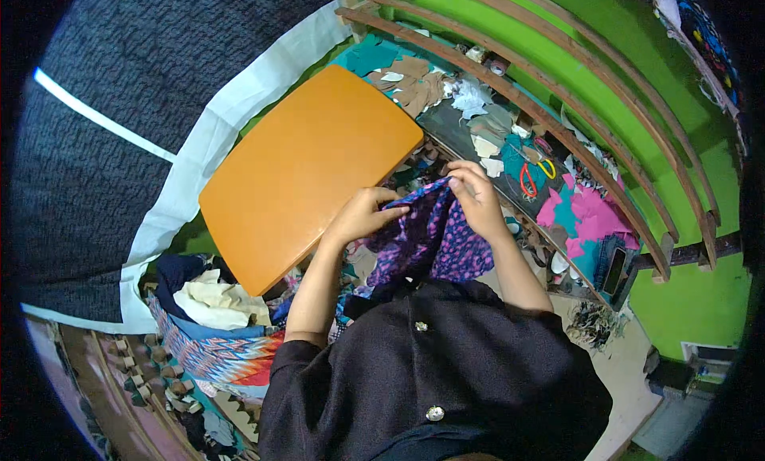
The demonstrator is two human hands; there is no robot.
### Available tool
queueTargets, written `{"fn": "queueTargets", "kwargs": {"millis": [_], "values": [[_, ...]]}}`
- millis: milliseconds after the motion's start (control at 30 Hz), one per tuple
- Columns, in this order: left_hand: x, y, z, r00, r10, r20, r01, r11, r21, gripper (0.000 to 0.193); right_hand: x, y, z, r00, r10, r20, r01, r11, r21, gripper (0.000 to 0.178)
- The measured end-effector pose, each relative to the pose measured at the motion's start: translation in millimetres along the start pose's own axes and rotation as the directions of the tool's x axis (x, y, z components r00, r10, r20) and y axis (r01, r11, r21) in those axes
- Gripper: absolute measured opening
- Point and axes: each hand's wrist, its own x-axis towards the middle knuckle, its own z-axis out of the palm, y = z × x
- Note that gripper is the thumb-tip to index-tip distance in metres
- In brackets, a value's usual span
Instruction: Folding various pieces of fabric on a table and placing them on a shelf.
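A dark purple-blue cloth with pink spots (462, 242) hangs in front of my body, its upper edge stretched between both hands. My left hand (362, 215) grips the left end of that edge, thumb and fingers closed over the fabric beside the orange tabletop. At the other end, a little farther away, my right hand (476, 196) pinches the corner between thumb and fingertips. The lower part of the cloth drops in folds toward my dark shirt. What lies right behind it is partly hidden.
An orange tabletop (311, 174) stands to the left. Scissors with red and yellow handles (529, 180) lie among fabric scraps on a bench at the right, near pink cloth pieces (594, 214) and a phone (614, 271). Wooden rails (558, 130) run behind. A patterned bundle of clothes (211, 345) sits lower left.
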Motion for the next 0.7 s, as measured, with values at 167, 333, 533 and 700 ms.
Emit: {"fn": "queueTargets", "kwargs": {"millis": [167,333,533,700], "values": [[24.1,-24.7,-0.6,0.949,0.3,-0.101,-0.288,0.951,0.116,0.019,3.7,11.7,-13.9,0.967,0.256,-0.015,-0.254,0.963,0.091,0.021],[43.6,-23.9,1.1,0.991,-0.039,-0.128,0.007,0.97,-0.243,0.019,18.6,6.9,-18.5,0.996,0.087,0.019,-0.083,0.985,-0.152,0.014],[78.3,-2.6,15.8,0.984,0.093,-0.15,-0.142,0.923,-0.357,0.019,26.6,-13.7,-7.8,0.994,-0.067,0.088,0.099,0.896,-0.433,0.043],[84.5,15.9,27.4,0.925,0.337,-0.175,-0.362,0.922,-0.14,0.04,23.4,-2.1,-13.3,0.98,0.105,-0.167,-0.137,0.97,-0.2,0.02]]}}
